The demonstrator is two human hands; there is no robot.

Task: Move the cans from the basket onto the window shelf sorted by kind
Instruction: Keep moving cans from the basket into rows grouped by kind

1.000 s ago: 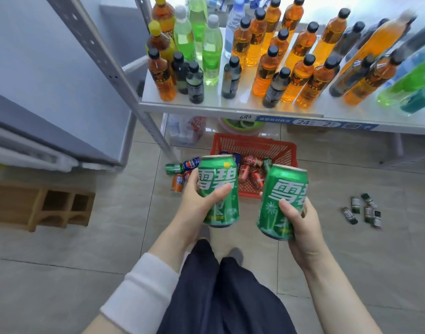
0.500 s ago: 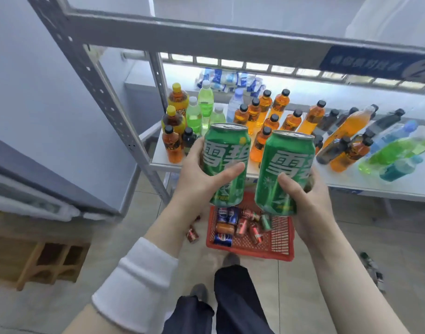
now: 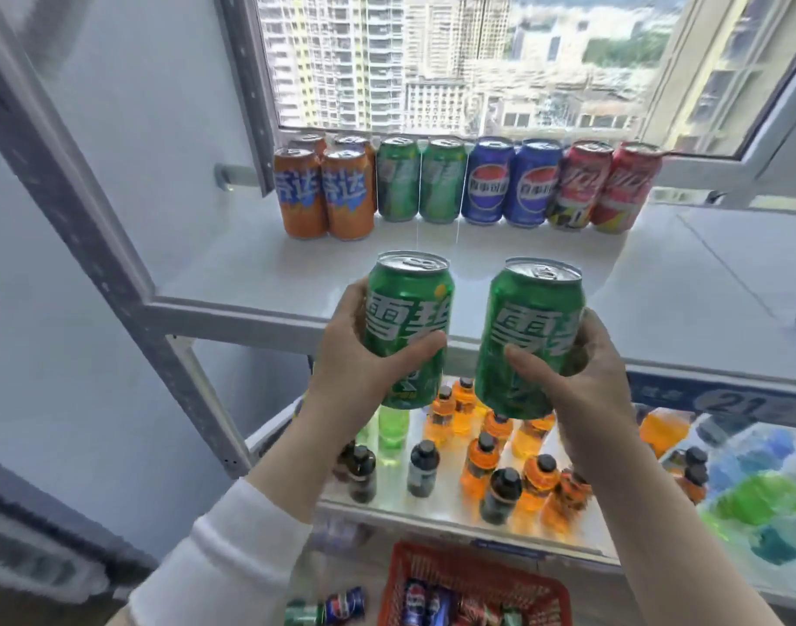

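Fingers (image 3: 421, 350) of the left hand (image 3: 351, 359) curl round the left can (image 3: 407, 309). The right hand (image 3: 585, 381) grips the right can (image 3: 529, 327) likewise. Both green cans are upright in the air above the shelf (image 3: 500, 264) edge. Two matching shelf cans (image 3: 418, 183) stand at the back. These look stiff, smooth and probably full, so weighty and slippery, and a mid-body wrap suits them. More remain in the basket (image 3: 477, 573).
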